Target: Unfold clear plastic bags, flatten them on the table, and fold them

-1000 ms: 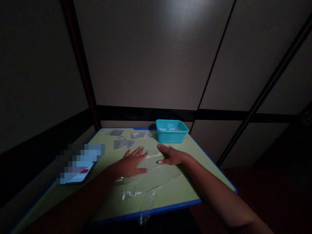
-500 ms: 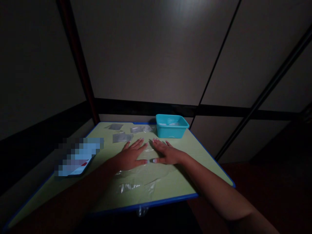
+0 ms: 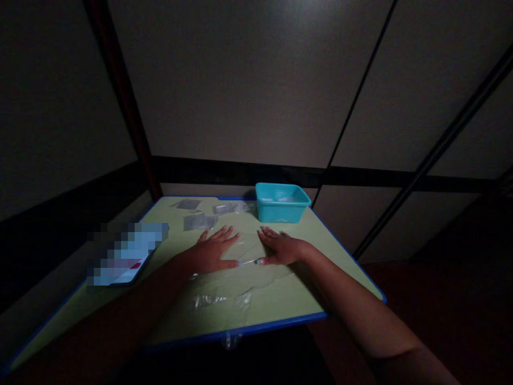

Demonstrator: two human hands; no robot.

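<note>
A clear plastic sheet or bag (image 3: 210,301) lies spread over the pale green table (image 3: 296,297), and part of it hangs over the front edge. My left hand (image 3: 214,253) rests palm down on the plastic with its fingers spread. To its right, my right hand (image 3: 282,248) is also palm down on the plastic, fingers stretched forward and thumb out toward the left thumb. A small gap separates the two thumbs. Neither hand grips anything.
Behind my right hand stands a turquoise basket (image 3: 282,211) with clear plastic inside. Small folded clear packets (image 3: 199,221) lie at the back left. A phone-like device (image 3: 130,256), partly pixelated, is at the left edge. Panelled walls rise behind the table.
My right hand has moved slightly right, away from my left hand, so the gap between the thumbs is wider. The whole view has shifted a little.
</note>
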